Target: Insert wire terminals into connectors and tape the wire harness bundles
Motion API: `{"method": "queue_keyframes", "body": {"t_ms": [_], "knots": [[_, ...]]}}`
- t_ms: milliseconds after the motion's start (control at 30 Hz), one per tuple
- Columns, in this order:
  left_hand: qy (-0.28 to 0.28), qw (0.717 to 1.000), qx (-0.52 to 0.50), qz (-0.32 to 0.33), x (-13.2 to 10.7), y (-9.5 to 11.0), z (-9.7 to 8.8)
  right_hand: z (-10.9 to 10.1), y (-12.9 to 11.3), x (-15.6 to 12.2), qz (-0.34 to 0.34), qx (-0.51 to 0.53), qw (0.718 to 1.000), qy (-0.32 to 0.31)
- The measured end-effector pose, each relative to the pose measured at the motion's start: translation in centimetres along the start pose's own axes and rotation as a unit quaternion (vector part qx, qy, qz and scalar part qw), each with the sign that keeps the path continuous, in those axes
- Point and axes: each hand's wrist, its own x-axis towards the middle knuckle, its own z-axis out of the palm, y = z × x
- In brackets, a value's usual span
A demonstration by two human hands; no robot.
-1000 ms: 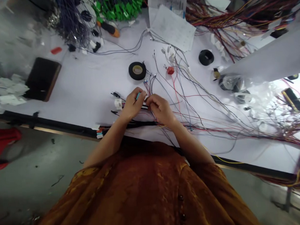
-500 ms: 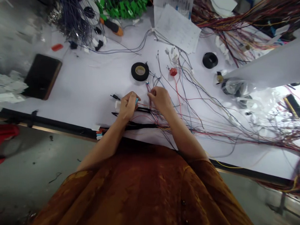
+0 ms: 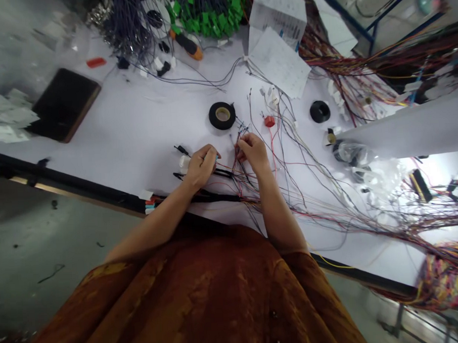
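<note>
My left hand (image 3: 202, 167) is closed around a small light-blue connector (image 3: 217, 158), most of it hidden by the fingers. A white connector (image 3: 183, 164) and a black plug (image 3: 181, 150) lie beside that hand. Thin wires (image 3: 236, 158) rise between my hands, and the fingers of my right hand (image 3: 254, 152) pinch some of them below their terminal ends. Just beyond sits a roll of black tape (image 3: 222, 115). To the right of it lies a red connector (image 3: 269, 121) on a red wire. Black-sleeved cable (image 3: 218, 197) runs along below both hands.
Papers (image 3: 279, 60), a screwdriver (image 3: 188, 45) and green connectors (image 3: 214, 18) lie at the back. A dark flat case (image 3: 64, 105) is at the left. Another black roll (image 3: 319, 111) and long wire bundles (image 3: 390, 225) spread right. The table's dark edge (image 3: 81, 190) runs in front.
The whole view has shifted and turned a little. My right hand's fingers are now among the wires, whose ends fan out above them. My left hand keeps its hold on the connector.
</note>
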Motion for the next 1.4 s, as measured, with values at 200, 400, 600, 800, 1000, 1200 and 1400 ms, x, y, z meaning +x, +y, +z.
{"method": "queue_keyframes", "body": {"t_ms": [200,400,600,800,1000,1200,1400], "knots": [[-0.021,1.0,0.015,0.008,-0.1,0.0,0.0,-1.1,0.1,-0.7,-0.002,0.069,0.998,0.006],[-0.048,0.994,0.095,0.007,-0.3,0.2,-0.3,-2.3,-0.1,-1.3,-0.041,0.167,0.985,-0.023],[-0.101,0.966,0.23,0.062,0.2,0.3,0.0,-1.5,-0.9,-1.4,-0.068,0.127,0.989,-0.021],[-0.092,0.952,0.274,0.101,0.6,-0.1,1.1,0.7,-2.5,-1.7,-0.123,0.067,0.988,-0.072],[-0.084,0.959,0.242,0.119,0.4,-0.6,1.0,-1.8,-0.4,-3.5,-0.098,0.008,0.995,-0.033],[-0.069,0.946,0.264,0.173,0.5,-0.9,0.8,-1.7,3.5,-4.8,-0.081,-0.057,0.988,-0.116],[-0.039,0.936,0.296,0.188,0.3,-0.9,0.9,-1.1,3.4,-4.9,-0.12,-0.043,0.986,-0.105]]}}
